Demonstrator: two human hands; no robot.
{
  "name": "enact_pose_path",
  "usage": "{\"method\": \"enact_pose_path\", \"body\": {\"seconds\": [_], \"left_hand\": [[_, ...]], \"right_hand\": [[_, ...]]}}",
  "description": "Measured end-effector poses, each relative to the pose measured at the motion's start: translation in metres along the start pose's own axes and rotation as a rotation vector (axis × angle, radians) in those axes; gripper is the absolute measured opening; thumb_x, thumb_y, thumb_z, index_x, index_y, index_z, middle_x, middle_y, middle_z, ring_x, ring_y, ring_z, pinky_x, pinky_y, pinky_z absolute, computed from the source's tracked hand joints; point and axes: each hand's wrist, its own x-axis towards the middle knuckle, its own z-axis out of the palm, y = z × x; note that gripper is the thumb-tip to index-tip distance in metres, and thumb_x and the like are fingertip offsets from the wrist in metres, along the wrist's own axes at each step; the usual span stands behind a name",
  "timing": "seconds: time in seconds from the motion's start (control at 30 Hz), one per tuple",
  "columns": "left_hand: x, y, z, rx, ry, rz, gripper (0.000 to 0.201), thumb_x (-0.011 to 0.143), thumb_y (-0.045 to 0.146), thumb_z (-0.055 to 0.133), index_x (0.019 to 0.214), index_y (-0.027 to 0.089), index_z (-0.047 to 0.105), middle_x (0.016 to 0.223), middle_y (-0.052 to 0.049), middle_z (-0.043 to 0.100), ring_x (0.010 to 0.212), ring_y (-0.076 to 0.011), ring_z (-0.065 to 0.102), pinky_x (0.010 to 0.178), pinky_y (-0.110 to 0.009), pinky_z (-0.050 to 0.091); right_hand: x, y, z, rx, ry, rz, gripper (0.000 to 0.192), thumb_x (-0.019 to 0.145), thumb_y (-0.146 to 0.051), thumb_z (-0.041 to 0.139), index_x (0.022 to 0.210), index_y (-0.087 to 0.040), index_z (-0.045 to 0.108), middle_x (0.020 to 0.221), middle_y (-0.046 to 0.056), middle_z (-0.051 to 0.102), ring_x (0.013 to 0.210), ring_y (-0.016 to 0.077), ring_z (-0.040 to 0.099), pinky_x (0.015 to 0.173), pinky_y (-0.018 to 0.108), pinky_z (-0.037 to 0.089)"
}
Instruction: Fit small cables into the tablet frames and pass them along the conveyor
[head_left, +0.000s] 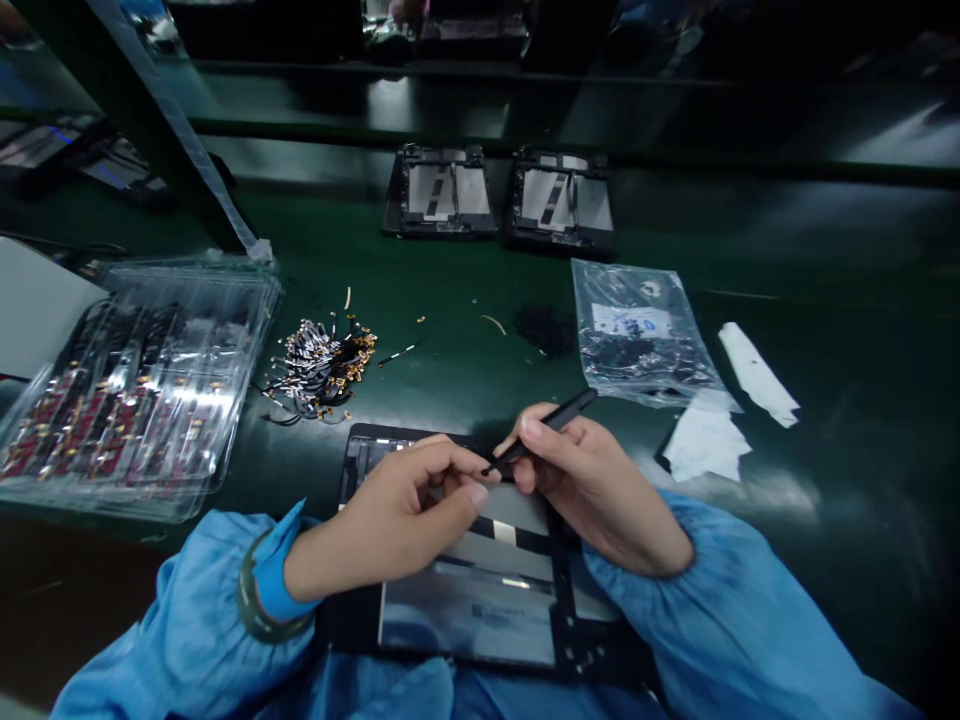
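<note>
My right hand [570,460] grips a slim black pen-like tool [556,418], its pointed tip angled down to the left. That tip meets the fingertips of my left hand [420,505], whose fingers are curled and pinched together. Whatever the left fingers hold, if anything, is too small or hidden to make out. Both hands are over an opened tablet-like device [465,615] with silver panels and a black frame, lying close to my body. My hands cover its upper middle part.
Small flex cables [319,365] lie piled at left, beside stacked clear trays [142,400] of parts. Two more opened devices [448,192] [561,202] stand at the back. A clear plastic bag [637,335], small black pieces [544,330] and white paper scraps [705,440] lie at right.
</note>
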Motion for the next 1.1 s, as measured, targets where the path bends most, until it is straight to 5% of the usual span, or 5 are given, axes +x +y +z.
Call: {"method": "enact_pose_path", "body": {"seconds": [0.17,1.1], "left_hand": [[0.0016,-0.0005,-0.001,-0.152,-0.057,-0.173,0.02,0.084,0.031,0.053,0.095,0.014,0.056,0.056,0.007,0.047,0.036,-0.0036,0.039,0.033,-0.015,0.032],[0.0063,-0.0017,0.0007,-0.135,0.012,-0.178,0.018,0.083,0.033,0.053,0.084,0.015,0.056,0.051,0.007,0.047,0.035,-0.004,0.04,0.033,-0.014,0.033]], "right_hand": [[-0.0004,-0.0006,-0.0016,0.014,0.011,0.013,0.032,0.064,-0.041,0.081,0.066,-0.016,0.06,0.055,-0.002,0.064,0.044,0.0042,0.054,0.044,0.011,0.043],[0.0018,0.0027,0.0016,-0.004,0.1,-0.007,0.037,0.058,-0.042,0.084,0.069,-0.017,0.059,0.055,-0.001,0.064,0.046,0.0073,0.057,0.047,0.014,0.047]]}}
